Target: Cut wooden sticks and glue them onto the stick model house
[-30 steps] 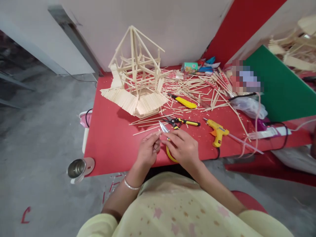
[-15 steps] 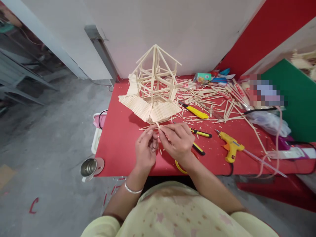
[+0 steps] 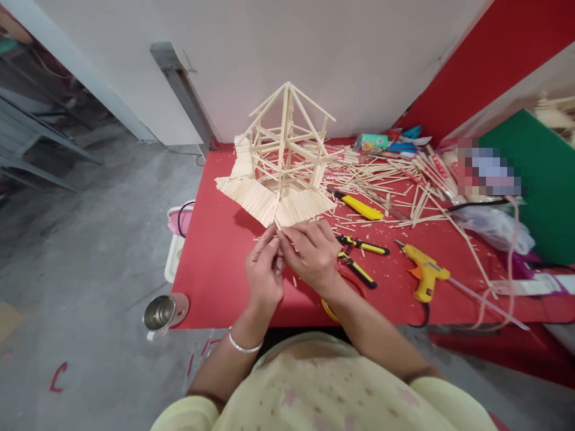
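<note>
My left hand (image 3: 263, 272) and my right hand (image 3: 308, 251) meet over the red table (image 3: 211, 263), both pinched on a thin wooden stick (image 3: 277, 229) whose tip reaches the front edge of the stick house model (image 3: 281, 170). The model has a slatted base and an open peaked frame. Yellow-handled cutters (image 3: 359, 257) lie just right of my right hand. Under my right wrist there is a yellow loop (image 3: 330, 308).
Loose sticks (image 3: 386, 179) litter the table's back right, with a yellow utility knife (image 3: 357, 205) and a yellow glue gun (image 3: 424, 275) with its cord. A green board (image 3: 539, 179) stands far right. A steel cup (image 3: 157, 311) and a pink-white container (image 3: 177, 230) sit left of the table.
Scissors were in my right hand a second ago and are gone from it. Both hands moved forward with the stick to the model's front edge. The view shifted slightly.
</note>
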Tool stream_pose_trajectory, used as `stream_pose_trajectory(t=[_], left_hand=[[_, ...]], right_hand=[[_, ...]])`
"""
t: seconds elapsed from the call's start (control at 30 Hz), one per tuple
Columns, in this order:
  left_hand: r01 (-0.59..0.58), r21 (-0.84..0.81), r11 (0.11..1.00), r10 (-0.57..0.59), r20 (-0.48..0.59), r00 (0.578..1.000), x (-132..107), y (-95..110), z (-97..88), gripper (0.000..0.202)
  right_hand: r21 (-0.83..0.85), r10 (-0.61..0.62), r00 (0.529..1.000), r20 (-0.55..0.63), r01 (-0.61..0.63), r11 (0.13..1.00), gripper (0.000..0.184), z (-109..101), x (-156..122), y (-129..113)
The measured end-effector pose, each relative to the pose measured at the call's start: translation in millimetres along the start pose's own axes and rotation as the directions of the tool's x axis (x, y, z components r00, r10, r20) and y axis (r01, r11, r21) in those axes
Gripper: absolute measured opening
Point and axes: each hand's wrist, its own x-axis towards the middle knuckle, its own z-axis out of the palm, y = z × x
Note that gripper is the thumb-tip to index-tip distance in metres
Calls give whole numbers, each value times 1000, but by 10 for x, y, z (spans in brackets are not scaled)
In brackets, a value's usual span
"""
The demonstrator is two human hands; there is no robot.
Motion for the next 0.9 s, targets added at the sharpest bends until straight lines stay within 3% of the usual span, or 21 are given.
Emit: stream_pose_trajectory(t=[0.23,0.47,0.73,0.9], left_hand=[[-22,15,1000,22,-38,999,-6,1,18,36],[-28,74,997,31,-39,999,-18,-9,9,34],[-35,6,999,35,-14,999,-72,65,16,27],[161,60,985,-168,131,977,-176,23,-79,34]], right_hand=[[9,-17,1000,-26,18,1000,20,38,3,34],[20,-15,1000,-22,15,1000,13,52,-15,61],[79,-47,997,-58,52,995,14,46,-82,69],[153,-129,991,20,125,980,19,-137,-364,83]])
